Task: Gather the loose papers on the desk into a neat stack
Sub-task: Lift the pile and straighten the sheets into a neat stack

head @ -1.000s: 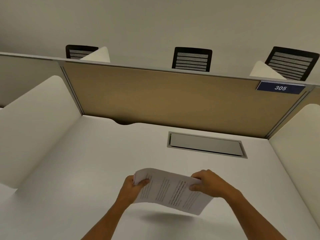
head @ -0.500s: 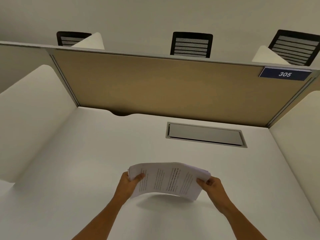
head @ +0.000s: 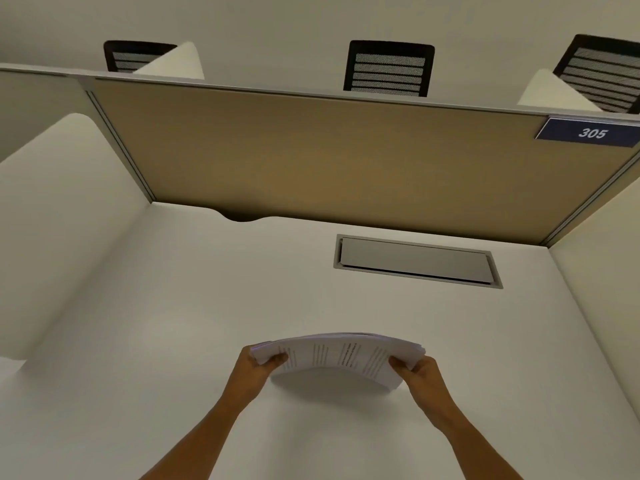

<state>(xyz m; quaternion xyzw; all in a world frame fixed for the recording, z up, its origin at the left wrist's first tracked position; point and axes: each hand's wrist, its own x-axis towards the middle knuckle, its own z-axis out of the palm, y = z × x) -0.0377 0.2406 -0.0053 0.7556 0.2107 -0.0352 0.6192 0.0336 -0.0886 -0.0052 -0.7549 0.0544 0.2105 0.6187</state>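
Note:
A stack of printed papers (head: 337,356) is held just above the white desk (head: 207,306), bowed upward in the middle, with its shadow underneath. My left hand (head: 254,370) grips the stack's left end, thumb on top. My right hand (head: 420,374) grips the right end the same way. The sheets' edges look roughly lined up, with a few slightly offset at the right end. No other loose paper shows on the desk.
A grey cable-hatch lid (head: 415,259) is set into the desk beyond the papers. A tan partition (head: 329,161) with a "305" label (head: 592,133) closes the back; white side panels (head: 59,220) stand left and right. Black chair backs (head: 388,69) show behind.
The stack has levelled out and bowed upward. My right hand slid from the top of the sheets to the right end, and the sheets came together.

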